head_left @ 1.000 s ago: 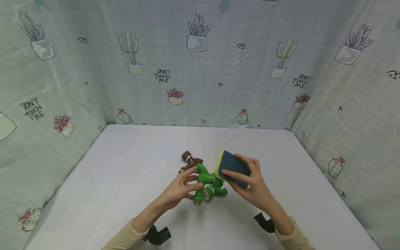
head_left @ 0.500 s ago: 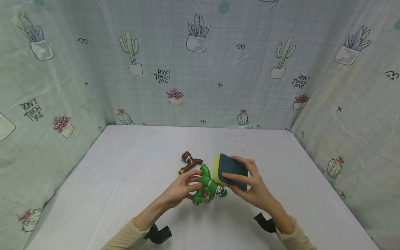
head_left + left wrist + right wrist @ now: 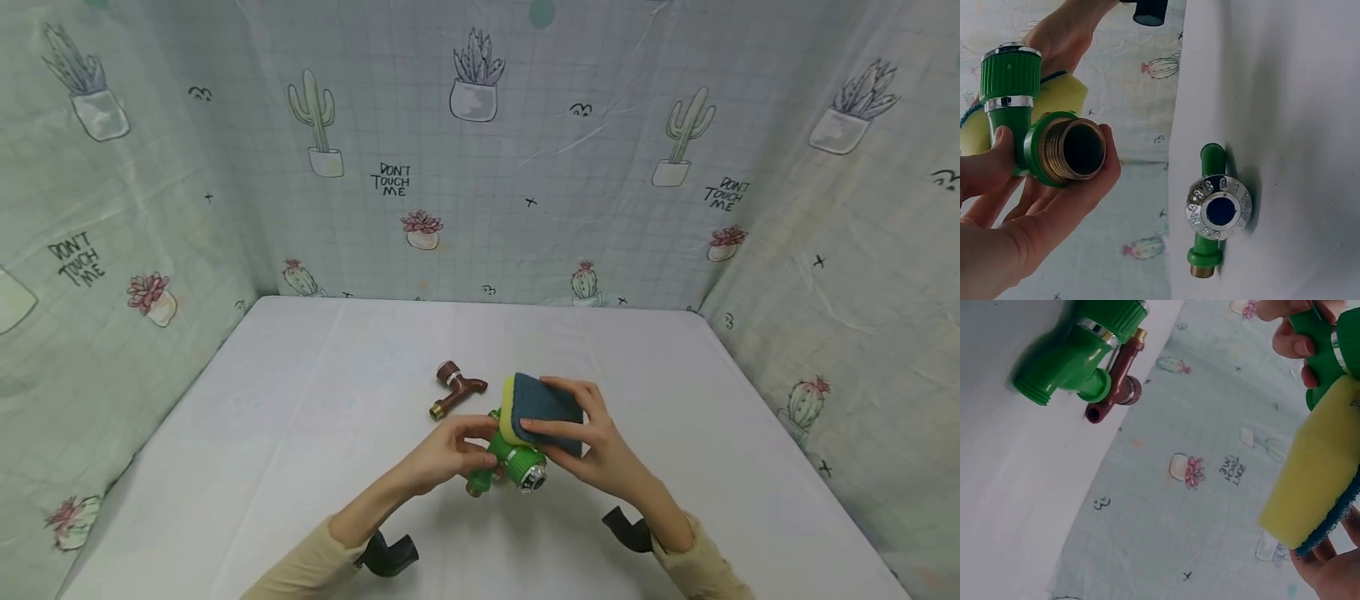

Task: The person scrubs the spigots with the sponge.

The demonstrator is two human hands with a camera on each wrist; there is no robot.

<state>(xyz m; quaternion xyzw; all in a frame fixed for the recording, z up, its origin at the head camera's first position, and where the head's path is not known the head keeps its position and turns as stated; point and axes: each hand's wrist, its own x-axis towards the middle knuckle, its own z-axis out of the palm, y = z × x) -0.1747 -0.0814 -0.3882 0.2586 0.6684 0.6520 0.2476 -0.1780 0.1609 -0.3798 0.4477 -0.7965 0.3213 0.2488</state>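
My left hand (image 3: 450,457) holds a green water tap (image 3: 521,465) above the table, fingers and thumb around its body. Its brass threaded end (image 3: 1066,150) faces the left wrist camera. A sponge (image 3: 546,410), yellow with a dark blue scouring side, is gripped by my right hand (image 3: 603,450). The yellow side (image 3: 1322,462) lies against the green tap. A second green tap (image 3: 1217,209) with a silver knob lies on the table, hidden below the hands in the head view. Beyond the left hand lies a brown tap (image 3: 459,388) with a brass end.
The white table (image 3: 360,350) is bounded by a cactus-print curtain (image 3: 480,183) at the back and sides. A black curved piece (image 3: 388,557) shows by the left wrist, and another black piece (image 3: 628,531) by the right wrist.
The sponge has moved left and slightly down across the held tap. My left hand has turned that tap so its silver-capped knob points down toward me. The brown tap stays put.
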